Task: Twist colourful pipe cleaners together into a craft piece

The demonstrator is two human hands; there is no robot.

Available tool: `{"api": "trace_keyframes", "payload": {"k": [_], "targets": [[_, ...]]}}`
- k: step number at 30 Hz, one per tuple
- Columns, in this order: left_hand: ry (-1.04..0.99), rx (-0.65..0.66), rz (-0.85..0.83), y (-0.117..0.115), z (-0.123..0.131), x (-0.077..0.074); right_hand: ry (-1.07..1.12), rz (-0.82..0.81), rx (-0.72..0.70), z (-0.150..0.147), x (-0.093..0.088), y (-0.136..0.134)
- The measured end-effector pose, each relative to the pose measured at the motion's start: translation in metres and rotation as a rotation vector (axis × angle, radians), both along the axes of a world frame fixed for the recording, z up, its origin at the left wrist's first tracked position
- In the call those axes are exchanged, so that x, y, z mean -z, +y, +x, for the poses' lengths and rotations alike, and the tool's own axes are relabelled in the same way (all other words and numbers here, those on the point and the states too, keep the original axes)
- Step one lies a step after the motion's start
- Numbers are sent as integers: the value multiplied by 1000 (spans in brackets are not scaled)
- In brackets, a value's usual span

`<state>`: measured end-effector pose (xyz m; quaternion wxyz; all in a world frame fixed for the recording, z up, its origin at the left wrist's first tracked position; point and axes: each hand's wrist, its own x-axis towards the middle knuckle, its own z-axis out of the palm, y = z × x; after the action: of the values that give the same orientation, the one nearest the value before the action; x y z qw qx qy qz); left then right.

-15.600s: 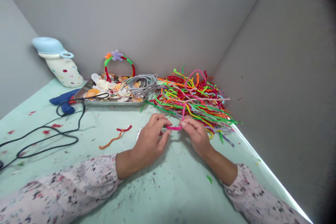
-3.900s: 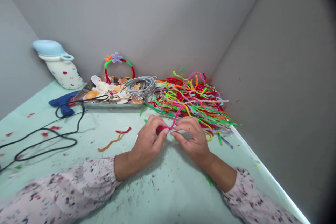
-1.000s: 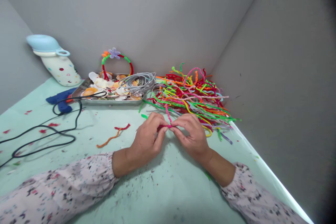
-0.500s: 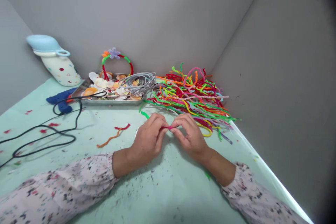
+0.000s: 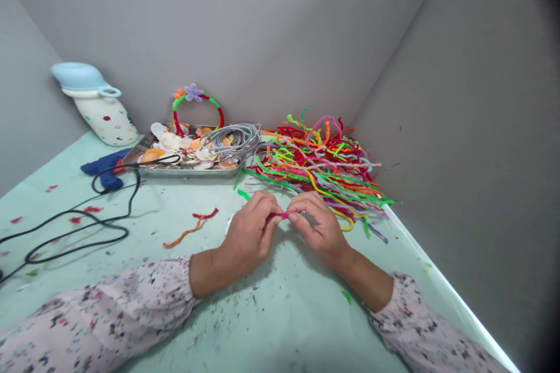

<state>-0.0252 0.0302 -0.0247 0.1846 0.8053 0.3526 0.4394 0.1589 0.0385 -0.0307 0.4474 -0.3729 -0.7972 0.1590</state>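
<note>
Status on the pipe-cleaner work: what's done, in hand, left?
Done: one wrapped hoop with a purple flower stands at the back of the tray. In hand: the left hand and right hand pinch a pink pipe cleaner between fingertips; its shape is hidden. Left, probably: bare grey hoops lie on the tray, the pile is large, and the glue gun lies untouched.

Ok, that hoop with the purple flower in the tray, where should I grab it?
I'd pinch the hoop on its plain right-hand curve, coming down from above. It stands upright at the back of the tray, so the arch is free; the purple flower and an orange one crowd its top left.
</note>
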Motion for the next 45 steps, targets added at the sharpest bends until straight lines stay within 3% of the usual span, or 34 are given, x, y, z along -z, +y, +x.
{"api": "trace_keyframes", "payload": {"k": [10,22,39,45], "targets": [[20,18,9,0,-1,1,-7,-100,-66,-2,0,1],[30,25,-2,0,0,2,-24,-87,-74,0,-1,2],[37,66,4,-2,2,-1,116,-224,-174,2,4,2],[3,44,-19,-1,1,1,111,-234,-146,2,5,4]]}}
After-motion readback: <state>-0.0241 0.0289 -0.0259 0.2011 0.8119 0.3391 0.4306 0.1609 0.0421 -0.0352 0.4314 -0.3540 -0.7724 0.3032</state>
